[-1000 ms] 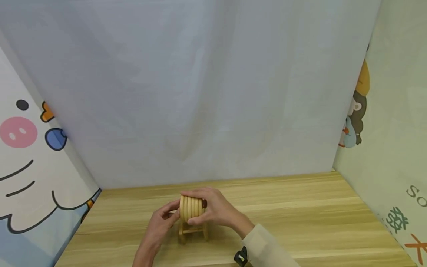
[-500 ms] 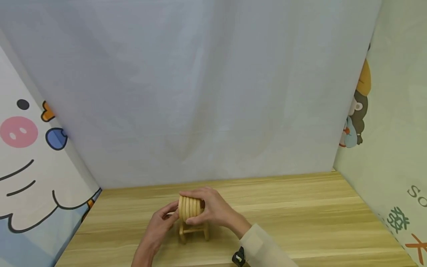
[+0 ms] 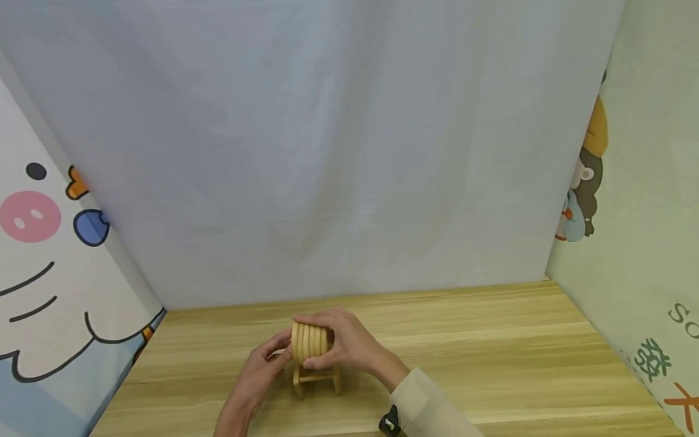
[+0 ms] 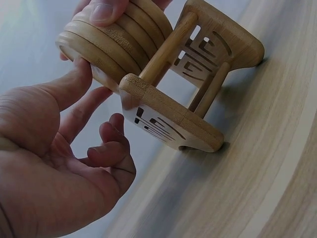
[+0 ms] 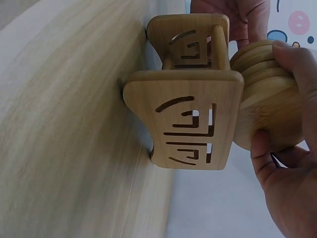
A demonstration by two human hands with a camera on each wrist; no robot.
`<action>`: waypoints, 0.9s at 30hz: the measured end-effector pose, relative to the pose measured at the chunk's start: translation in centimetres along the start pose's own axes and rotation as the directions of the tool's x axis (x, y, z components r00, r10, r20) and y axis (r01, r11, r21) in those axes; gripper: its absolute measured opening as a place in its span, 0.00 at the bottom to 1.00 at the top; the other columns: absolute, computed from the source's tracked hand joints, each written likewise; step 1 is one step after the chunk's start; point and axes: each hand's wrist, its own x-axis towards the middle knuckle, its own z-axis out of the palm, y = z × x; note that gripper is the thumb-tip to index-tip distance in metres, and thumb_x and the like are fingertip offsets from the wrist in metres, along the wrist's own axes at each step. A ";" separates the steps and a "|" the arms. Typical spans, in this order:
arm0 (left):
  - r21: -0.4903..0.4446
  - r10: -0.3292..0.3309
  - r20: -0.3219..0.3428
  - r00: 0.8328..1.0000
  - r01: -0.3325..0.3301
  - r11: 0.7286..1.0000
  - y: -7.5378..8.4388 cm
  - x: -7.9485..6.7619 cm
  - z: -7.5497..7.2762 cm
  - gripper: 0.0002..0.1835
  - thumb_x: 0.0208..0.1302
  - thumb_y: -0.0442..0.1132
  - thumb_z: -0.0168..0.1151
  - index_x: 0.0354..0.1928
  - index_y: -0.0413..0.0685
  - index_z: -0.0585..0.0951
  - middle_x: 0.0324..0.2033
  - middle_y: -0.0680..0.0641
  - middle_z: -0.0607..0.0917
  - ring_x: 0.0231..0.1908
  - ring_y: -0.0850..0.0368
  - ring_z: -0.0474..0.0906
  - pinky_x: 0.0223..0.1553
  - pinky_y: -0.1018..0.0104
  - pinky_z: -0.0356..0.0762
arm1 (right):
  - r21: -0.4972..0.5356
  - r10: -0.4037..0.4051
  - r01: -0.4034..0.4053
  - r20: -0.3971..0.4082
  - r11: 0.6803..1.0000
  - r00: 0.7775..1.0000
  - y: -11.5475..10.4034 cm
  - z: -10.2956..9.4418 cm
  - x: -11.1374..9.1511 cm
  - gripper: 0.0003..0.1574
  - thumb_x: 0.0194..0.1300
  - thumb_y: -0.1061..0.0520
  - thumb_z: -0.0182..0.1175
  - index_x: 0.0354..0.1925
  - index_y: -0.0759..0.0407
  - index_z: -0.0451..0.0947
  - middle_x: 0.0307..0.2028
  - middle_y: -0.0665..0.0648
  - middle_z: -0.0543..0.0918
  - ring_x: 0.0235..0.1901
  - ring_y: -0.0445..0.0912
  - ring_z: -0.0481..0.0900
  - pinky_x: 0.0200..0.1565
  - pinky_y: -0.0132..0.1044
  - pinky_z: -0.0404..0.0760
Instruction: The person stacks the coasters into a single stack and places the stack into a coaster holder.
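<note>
A stack of round wooden coasters [image 3: 309, 343] stands on edge at the top of a small wooden coaster rack [image 3: 317, 377]. My right hand [image 3: 352, 343] grips the stack across its row of rims, thumb in front and fingers over the top. At the left end, my left hand [image 3: 261, 371] has its thumb and index finger on the outermost coaster. In the left wrist view, the other fingers of that left hand [image 4: 64, 166] are curled, beside the rack's cut-out end panel [image 4: 200, 126]. The right wrist view shows the near end panel [image 5: 198, 88] upright on the table.
The wood-grain table [image 3: 491, 340] extends to both sides of the rack. A pale curtain [image 3: 349, 182] closes off the back. Printed panels with cartoon figures stand at left [image 3: 60, 291] and right [image 3: 628, 212]. A small black object [image 3: 390, 420] is by the right sleeve [image 3: 428, 403].
My right hand has shifted slightly left with the coaster stack. The dark spot visible earlier at the stack's right end is now mostly covered. My left hand stays nearly in place.
</note>
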 end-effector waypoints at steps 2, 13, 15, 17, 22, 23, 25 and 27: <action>0.003 0.005 0.002 1.000 -0.005 1.000 0.0 0.0 0.0 0.25 0.83 0.36 0.65 0.76 0.36 0.78 0.64 0.38 0.84 0.51 0.56 0.83 0.51 0.57 0.76 | -0.002 0.001 -0.001 0.008 1.000 1.000 0.0 -0.1 0.0 0.49 0.60 0.50 0.87 0.76 0.49 0.81 0.67 0.51 0.88 0.65 0.49 0.83 0.70 0.48 0.78; 0.032 0.010 0.009 1.000 -0.011 0.999 -0.3 0.2 -0.2 0.24 0.82 0.34 0.65 0.74 0.34 0.79 0.62 0.37 0.84 0.54 0.49 0.83 0.52 0.56 0.78 | -0.053 -0.008 0.012 0.071 0.998 0.997 0.6 0.0 0.2 0.48 0.60 0.50 0.87 0.76 0.47 0.81 0.65 0.50 0.89 0.65 0.46 0.83 0.72 0.46 0.76; 0.036 0.008 0.021 1.000 -0.009 0.999 -0.4 0.1 -0.2 0.24 0.83 0.34 0.65 0.74 0.34 0.79 0.62 0.36 0.84 0.56 0.47 0.83 0.55 0.54 0.78 | -0.059 -0.010 0.014 0.073 0.998 0.997 0.6 0.1 0.1 0.49 0.59 0.50 0.87 0.76 0.47 0.81 0.65 0.49 0.89 0.65 0.45 0.83 0.72 0.45 0.75; 0.036 0.007 0.031 0.999 -0.008 0.999 -0.4 0.1 -0.3 0.25 0.83 0.35 0.65 0.76 0.34 0.77 0.63 0.35 0.83 0.58 0.45 0.83 0.57 0.52 0.79 | -0.059 -0.012 0.017 0.069 0.998 0.998 0.7 0.2 0.1 0.49 0.59 0.51 0.87 0.76 0.47 0.82 0.65 0.49 0.88 0.65 0.46 0.83 0.72 0.46 0.75; 0.020 -0.001 0.039 0.999 0.000 1.000 -0.4 -0.1 -0.3 0.28 0.83 0.36 0.66 0.78 0.34 0.75 0.65 0.34 0.82 0.60 0.43 0.83 0.57 0.51 0.79 | -0.059 -0.034 0.038 0.059 0.998 0.998 0.7 0.3 -0.1 0.48 0.58 0.51 0.88 0.75 0.50 0.82 0.66 0.50 0.88 0.65 0.47 0.84 0.72 0.47 0.76; 0.018 -0.002 0.037 0.999 0.002 1.000 -0.4 -0.1 -0.3 0.28 0.82 0.35 0.66 0.78 0.34 0.75 0.65 0.33 0.82 0.60 0.43 0.82 0.57 0.53 0.79 | -0.059 -0.037 0.041 0.058 0.997 0.998 0.7 0.3 -0.1 0.48 0.58 0.51 0.88 0.75 0.50 0.82 0.66 0.50 0.88 0.65 0.47 0.84 0.72 0.46 0.76; 0.015 -0.007 0.037 0.999 0.006 1.000 -0.5 0.0 -0.3 0.28 0.82 0.35 0.66 0.78 0.34 0.74 0.65 0.34 0.82 0.60 0.44 0.82 0.54 0.55 0.79 | -0.061 -0.044 0.047 0.056 0.997 0.997 0.8 0.4 -0.1 0.48 0.58 0.51 0.88 0.75 0.51 0.82 0.65 0.50 0.89 0.64 0.47 0.84 0.71 0.45 0.77; 0.009 -0.010 0.037 0.999 0.010 1.000 -0.5 0.0 -0.3 0.28 0.81 0.34 0.66 0.78 0.33 0.74 0.64 0.34 0.82 0.59 0.45 0.82 0.52 0.56 0.79 | -0.058 -0.042 0.045 0.055 0.997 0.998 0.9 0.5 -0.2 0.48 0.58 0.51 0.88 0.75 0.52 0.82 0.64 0.50 0.90 0.63 0.46 0.84 0.70 0.45 0.78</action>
